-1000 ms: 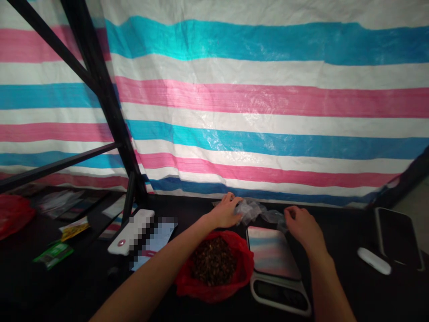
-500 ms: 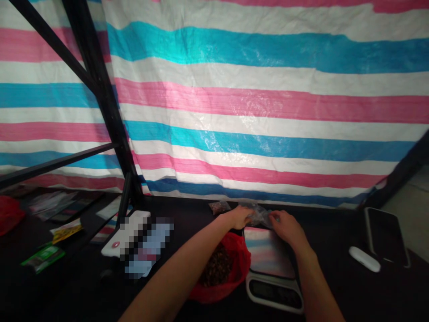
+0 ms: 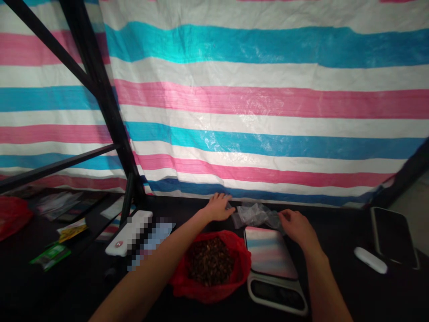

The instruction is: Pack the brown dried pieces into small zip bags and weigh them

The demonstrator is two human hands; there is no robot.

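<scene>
Left hand (image 3: 218, 208) has slid left in the last half second, from the middle of the clear bags (image 3: 255, 214) to their left end, covering where a small packet showed, so the bags now lie more exposed between two spread hands. Right hand (image 3: 298, 226) has fingertips at their right end; can't tell if either hand grips anything. Bags sit on the black table (image 3: 338, 237), behind the scale (image 3: 271, 252), striped sheet (image 3: 268, 103) hung behind.

Striped sheeting (image 3: 268, 103), black framing (image 3: 109, 116) and a digital scale (image 3: 271, 255) suggest a makeshift workspace.
</scene>
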